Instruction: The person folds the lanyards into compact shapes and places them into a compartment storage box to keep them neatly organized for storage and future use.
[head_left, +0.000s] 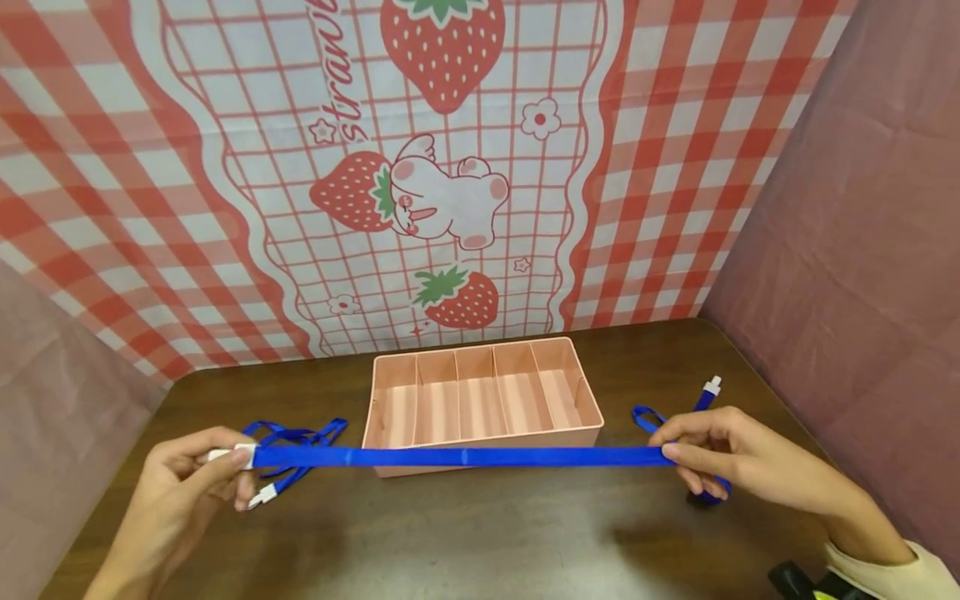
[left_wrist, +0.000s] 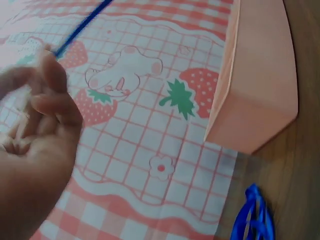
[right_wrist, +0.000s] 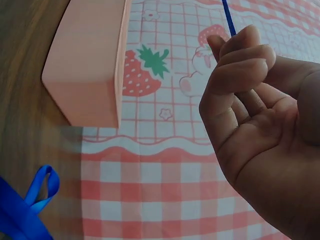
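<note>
A blue lanyard point(head_left: 525, 457) is stretched taut and level between both hands, in front of the pink divided box. My left hand point(head_left: 176, 483) pinches its white plastic end point(head_left: 244, 456) between thumb and fingers. At the other end, my right hand point(head_left: 738, 462) pinches the folded strap between thumb and forefinger. In the wrist views, only a thin blue line of strap runs up from the fingertips of the left hand point(left_wrist: 45, 125) and the right hand point(right_wrist: 245, 100). The palms hide nothing else visible.
The pink box point(head_left: 495, 437), split into several bare compartments, stands at the table's back middle. A second blue lanyard point(head_left: 330, 432) lies bunched behind the left hand, its white clip point(head_left: 262, 497) nearer me. Another blue lanyard point(head_left: 705, 401) lies behind the right hand. Patterned cloth point(head_left: 652, 167) hangs behind.
</note>
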